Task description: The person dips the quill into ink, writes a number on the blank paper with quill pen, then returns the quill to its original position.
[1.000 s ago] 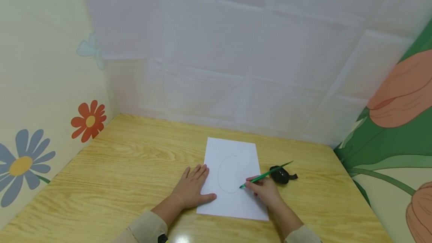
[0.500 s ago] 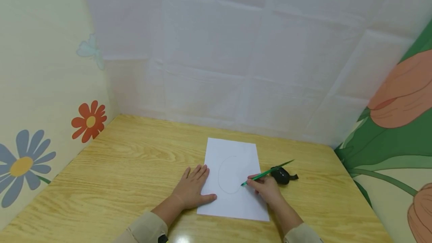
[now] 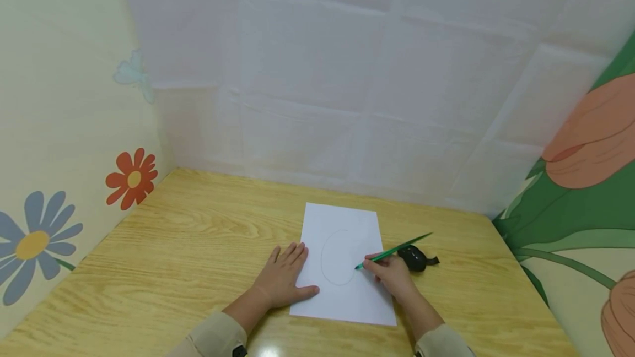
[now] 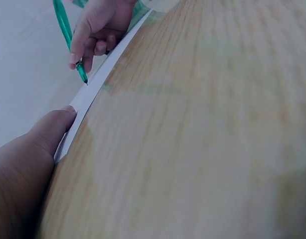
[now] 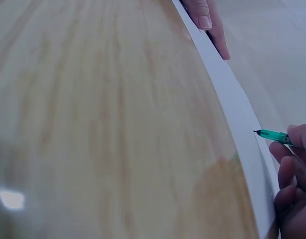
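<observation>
A sheet of white paper (image 3: 342,307) lies on the wooden table, bearing a thin curved line (image 3: 322,260) like an oval left open at the upper right. My left hand (image 3: 283,277) rests spread at the paper's left edge, its thumb (image 4: 52,127) lying on the sheet. On the right part of the sheet, my right hand (image 3: 394,279) pinches a green pen (image 3: 382,256) between thumb and fingers. The pen slants up to the right. Its dark tip (image 5: 256,131) is at the paper, at the lower right end of the curve.
Just beyond my right hand sits a shiny black rounded object (image 3: 413,258) with a short tab. Wood-grain table (image 3: 198,236) surface extends to both sides. A white cloth (image 3: 307,87) hangs behind, and flower-printed panels (image 3: 54,125) stand left and right.
The pen tip has moved slightly up and to the right with my right hand, and the curve's right end reaches a little higher. My left hand stays in place.
</observation>
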`<state>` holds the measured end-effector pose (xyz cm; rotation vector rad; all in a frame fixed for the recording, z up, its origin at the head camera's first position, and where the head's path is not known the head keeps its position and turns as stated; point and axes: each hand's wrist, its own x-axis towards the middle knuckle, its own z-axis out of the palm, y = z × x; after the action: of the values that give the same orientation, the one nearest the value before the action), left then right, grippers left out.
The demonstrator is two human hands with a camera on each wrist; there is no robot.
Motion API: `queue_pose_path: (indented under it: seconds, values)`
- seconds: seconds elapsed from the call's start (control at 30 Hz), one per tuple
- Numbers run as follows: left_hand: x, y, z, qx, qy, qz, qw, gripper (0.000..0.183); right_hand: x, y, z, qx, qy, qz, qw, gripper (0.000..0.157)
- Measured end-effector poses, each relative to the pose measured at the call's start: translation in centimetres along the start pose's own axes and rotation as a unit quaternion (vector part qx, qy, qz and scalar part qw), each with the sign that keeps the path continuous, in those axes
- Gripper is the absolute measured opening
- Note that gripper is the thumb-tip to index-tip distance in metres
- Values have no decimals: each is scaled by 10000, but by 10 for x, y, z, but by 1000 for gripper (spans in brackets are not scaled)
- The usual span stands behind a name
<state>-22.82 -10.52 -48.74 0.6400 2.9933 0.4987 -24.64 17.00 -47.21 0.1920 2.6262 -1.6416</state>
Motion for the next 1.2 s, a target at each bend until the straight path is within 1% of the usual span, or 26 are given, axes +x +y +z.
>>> queue_pose_path:
  seconds: [0.53, 1.2]
  values:
    - [0, -1, 0, 12, 14, 14, 10000, 98, 6, -2, 3, -52, 90, 43, 9999, 27]
    - [0, -2, 0, 19, 23, 53, 10000, 99, 14, -6, 6, -68, 101, -37, 9999, 27]
